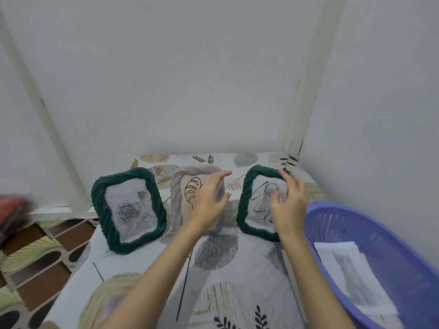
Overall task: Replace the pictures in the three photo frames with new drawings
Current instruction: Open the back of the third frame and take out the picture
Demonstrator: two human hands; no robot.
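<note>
1. At the far left edge a blurred red thing [13, 211] showed, too smeared to tell what it was.
2. The table [147, 264] wore a cloth printed with leaves and pale round shapes, and it stood against white walls in a corner.
3. On its left part stood a dark green frame [128, 211] with a twisted, rope-like border, leaning back a little; it held a grey picture of roses.
4. Just beside it, in the middle, stood a pale frame [178, 205] of the same twisted make, with a line drawing of curved loops inside.
5. The left hand [209, 200] was in front of the pale frame's right part, its fingers spread and relaxed, a wide grip holding nothing; I could not tell whether it touched the frame.
6. Further right stood a second dark green frame [244, 205] holding a scribbled line drawing.
7. The right hand [288, 205] covered that frame's right side, fingers loosely bent over its top edge and front; motion blur hid whether the grip was on the frame.
8. At the far right a purple plastic basket [392, 236] sat on the table near the second green frame, with white printed sheets [351, 276] lying inside.
</note>
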